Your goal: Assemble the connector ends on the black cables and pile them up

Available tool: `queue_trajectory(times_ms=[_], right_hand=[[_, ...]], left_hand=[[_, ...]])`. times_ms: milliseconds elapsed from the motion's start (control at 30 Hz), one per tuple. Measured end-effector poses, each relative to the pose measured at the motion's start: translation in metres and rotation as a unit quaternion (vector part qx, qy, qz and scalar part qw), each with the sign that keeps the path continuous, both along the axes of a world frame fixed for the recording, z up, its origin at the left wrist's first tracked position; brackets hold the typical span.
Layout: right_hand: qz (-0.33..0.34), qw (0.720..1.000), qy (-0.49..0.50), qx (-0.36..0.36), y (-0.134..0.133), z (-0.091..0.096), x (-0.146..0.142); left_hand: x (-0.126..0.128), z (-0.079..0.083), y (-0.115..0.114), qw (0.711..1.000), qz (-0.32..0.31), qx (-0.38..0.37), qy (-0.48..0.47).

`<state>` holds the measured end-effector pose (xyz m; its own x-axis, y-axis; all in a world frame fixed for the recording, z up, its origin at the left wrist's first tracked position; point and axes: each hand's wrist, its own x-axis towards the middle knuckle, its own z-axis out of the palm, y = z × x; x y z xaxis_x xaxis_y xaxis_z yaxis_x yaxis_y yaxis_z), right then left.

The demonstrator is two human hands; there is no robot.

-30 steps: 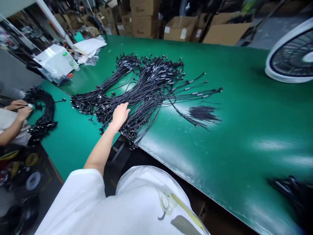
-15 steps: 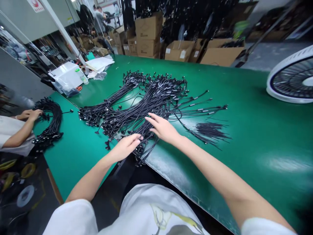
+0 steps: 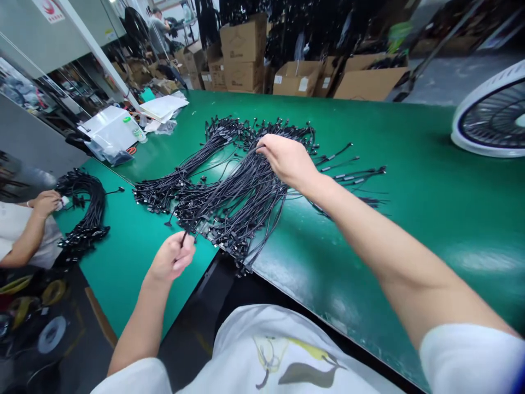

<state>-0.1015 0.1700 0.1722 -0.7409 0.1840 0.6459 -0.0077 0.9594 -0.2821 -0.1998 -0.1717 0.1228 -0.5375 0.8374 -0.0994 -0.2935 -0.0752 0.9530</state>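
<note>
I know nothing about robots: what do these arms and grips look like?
They're human. The left grip and right grip are bare hands, without gloves. The forearms are bare too, with no watch visible. The short sleeves are white, part of a white T-shirt whose front carries a yellow-and-grey print.

Wkshp, blk cables, cardbd boxes, wk table

Wearer's two hands, cables (too many to count), one fan
</note>
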Motion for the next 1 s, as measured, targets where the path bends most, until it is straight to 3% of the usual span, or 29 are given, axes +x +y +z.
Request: queue_trajectory(times_ms=[67, 133, 200, 267, 333, 433, 500, 600, 667, 733, 767, 867, 1000], right_hand=[[0.053, 0.998, -0.009, -0.012, -0.014, 0.014, 0.014], [0.115, 0.993, -0.019, -0.02, -0.033, 0.022, 0.024], [0.171, 0.984, -0.048, -0.028, -0.05, 0.024, 0.029], [0.179, 0.981, -0.062, -0.052, -0.054, 0.022, 0.032], [0.123, 0.989, -0.035, -0.079, -0.043, 0.017, 0.037], [0.033, 0.998, -0.006, -0.057, -0.02, 0.004, 0.058], [-0.009, 0.999, -0.052, -0.007, -0.021, -0.009, 0.079], [-0.022, 0.977, -0.202, 0.065, -0.059, -0.029, 0.108], [0.055, 0.953, -0.285, 0.091, -0.094, -0.035, 0.124], [0.111, 0.942, -0.303, 0.097, -0.117, -0.035, 0.135], [0.104, 0.946, -0.292, 0.097, -0.121, -0.033, 0.14], [0.01, 0.962, -0.253, 0.1, -0.101, -0.026, 0.152], [-0.023, 0.966, -0.241, 0.085, -0.048, -0.032, 0.178]], left_hand=[[0.001, 0.014, -0.011, 0.99, -0.01, 0.139, 0.012], [0.002, 0.028, -0.018, 0.957, -0.025, 0.286, 0.043], [0.007, 0.041, -0.022, 0.936, -0.035, 0.345, 0.063], [0.013, 0.051, -0.026, 0.954, -0.001, 0.296, 0.054], [0.016, 0.06, -0.036, 0.965, 0.09, 0.243, 0.047], [0.01, 0.07, -0.057, 0.93, 0.257, 0.219, 0.147], [0.007, 0.072, -0.06, 0.907, 0.302, 0.156, 0.25], [0.021, 0.054, -0.028, 0.911, 0.242, 0.026, 0.334], [0.044, 0.029, 0.009, 0.916, 0.188, -0.024, 0.353], [0.071, 0.002, 0.045, 0.924, 0.102, -0.043, 0.366], [0.083, -0.009, 0.057, 0.93, 0.036, -0.055, 0.362], [0.104, -0.028, 0.075, 0.951, -0.161, -0.082, 0.251], [0.1, -0.024, 0.075, 0.962, -0.26, -0.078, 0.002]])
